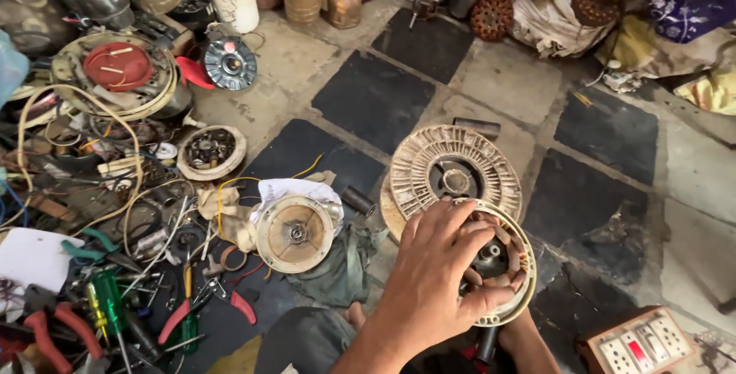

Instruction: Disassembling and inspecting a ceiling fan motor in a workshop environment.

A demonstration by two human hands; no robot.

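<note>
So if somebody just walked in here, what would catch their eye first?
Probably the left hand spread over a round motor housing with windings at lower centre, leaning on a ribbed pale cover just behind it. Next, the tangle of wires, pliers and screwdrivers heaped along the left of the tiled floor.
</note>
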